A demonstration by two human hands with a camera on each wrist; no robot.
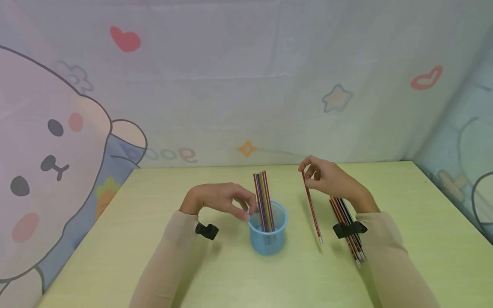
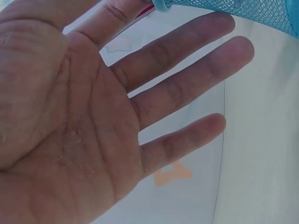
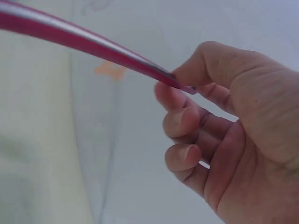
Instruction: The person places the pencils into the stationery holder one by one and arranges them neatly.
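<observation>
A light blue mesh pencil cup [image 1: 267, 244] stands upright on the table, with several pencils [image 1: 264, 201] leaning in it. At the cup's left rim, my left hand [image 1: 225, 197] pinches the edge between thumb and index finger. Its other fingers [image 2: 187, 88] stretch out beside the mesh in the left wrist view. To the cup's right, my right hand [image 1: 327, 176] pinches one red pencil [image 1: 313, 209] near its upper end. That pencil slants down, its eraser end lowest and close over the table. In the right wrist view the red pencil [image 3: 93, 44] runs leftward from the fingertips.
Under my right wrist lies a bunch of pencils [image 1: 349, 239], dark and reddish, partly covered by the arm. The light yellow-green table [image 1: 154, 239] reaches back to a printed cloth backdrop [image 1: 231, 107]. Both wrists carry black straps with small cameras.
</observation>
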